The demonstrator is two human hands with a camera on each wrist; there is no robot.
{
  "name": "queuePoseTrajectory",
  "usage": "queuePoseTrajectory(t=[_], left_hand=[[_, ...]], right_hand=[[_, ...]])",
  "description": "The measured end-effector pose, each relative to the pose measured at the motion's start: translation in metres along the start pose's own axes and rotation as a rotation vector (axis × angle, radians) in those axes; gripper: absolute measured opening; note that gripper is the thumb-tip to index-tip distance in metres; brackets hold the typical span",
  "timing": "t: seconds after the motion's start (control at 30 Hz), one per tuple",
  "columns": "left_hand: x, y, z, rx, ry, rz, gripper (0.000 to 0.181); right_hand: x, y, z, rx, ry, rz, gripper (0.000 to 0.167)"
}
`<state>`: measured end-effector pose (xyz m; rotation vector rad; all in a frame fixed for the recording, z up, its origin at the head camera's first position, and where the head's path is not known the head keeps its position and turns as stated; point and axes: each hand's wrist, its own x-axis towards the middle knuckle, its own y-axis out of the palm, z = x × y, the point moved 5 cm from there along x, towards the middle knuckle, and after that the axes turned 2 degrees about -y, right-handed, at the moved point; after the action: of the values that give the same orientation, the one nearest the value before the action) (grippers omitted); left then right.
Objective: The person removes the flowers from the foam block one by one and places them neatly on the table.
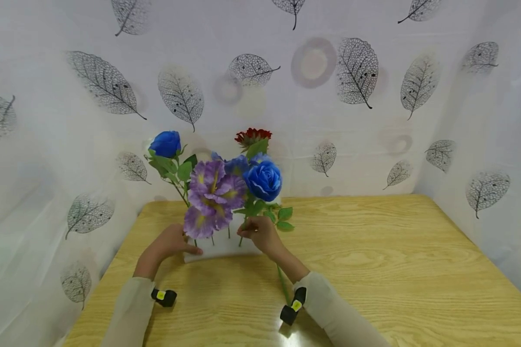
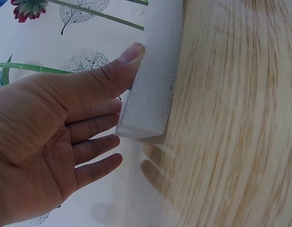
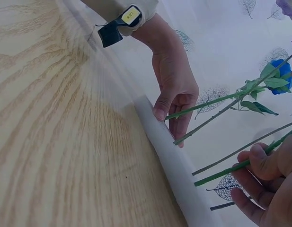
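A white foam block [image 1: 226, 249] lies on the table with several flower stems standing in it. My left hand [image 1: 169, 243] holds its left end, the thumb [image 2: 129, 59] against the stem side and the other fingers at the end and back. My right hand [image 1: 266, 236] pinches a green stem [image 3: 216, 175] between thumb and fingers, close above the foam; its lower end meets the block. Above the hands are a big purple flower [image 1: 214, 193], a blue rose [image 1: 264, 180], another blue rose [image 1: 166, 144] leaning left, and a red flower [image 1: 253, 137]. Blooms hide the upper stems.
Beneath my right forearm a loose green stem [image 1: 283, 284] lies on the wooden table [image 1: 373, 260]; green leaves [image 1: 282, 219] show beyond that hand. A white curtain [image 1: 312, 111] printed with leaves hangs behind and at both sides. Each wrist wears a small black camera [image 1: 164, 297].
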<state>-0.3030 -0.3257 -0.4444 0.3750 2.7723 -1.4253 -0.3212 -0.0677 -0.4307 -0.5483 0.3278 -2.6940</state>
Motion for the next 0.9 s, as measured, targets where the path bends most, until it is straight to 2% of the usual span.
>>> queuePoseTrajectory(t=[0.1, 0.2, 0.37, 0.53, 0.7, 0.8, 0.9], left_hand=[[-0.0005, 0.0001, 0.0011, 0.011, 0.003, -0.019, 0.069], [0.0002, 0.0009, 0.0029, 0.022, -0.016, -0.008, 0.069], [0.0005, 0.0011, 0.0018, 0.002, -0.035, -0.001, 0.066], [-0.0011, 0.0015, 0.0008, 0.002, -0.023, -0.005, 0.080], [-0.0024, -0.0007, -0.0021, 0.011, 0.009, -0.013, 0.066], [-0.0024, -0.0012, -0.0032, 0.024, 0.027, -0.018, 0.062], [-0.0037, -0.0013, -0.0017, -0.003, 0.017, -0.029, 0.073]], right_hand=[[-0.0006, -0.0002, 0.0007, 0.035, -0.012, 0.000, 0.007], [-0.0006, -0.0002, 0.0018, 0.033, -0.036, -0.001, 0.005], [-0.0014, 0.0001, 0.0000, 0.049, -0.001, -0.009, 0.005], [-0.0016, 0.0007, -0.0017, 0.075, 0.027, -0.012, 0.004], [-0.0004, 0.0013, -0.0018, 0.029, 0.045, -0.011, 0.004], [-0.0006, 0.0025, -0.0004, 0.010, 0.030, 0.008, 0.004], [-0.0014, 0.0041, 0.0029, -0.002, -0.018, 0.027, 0.004]])
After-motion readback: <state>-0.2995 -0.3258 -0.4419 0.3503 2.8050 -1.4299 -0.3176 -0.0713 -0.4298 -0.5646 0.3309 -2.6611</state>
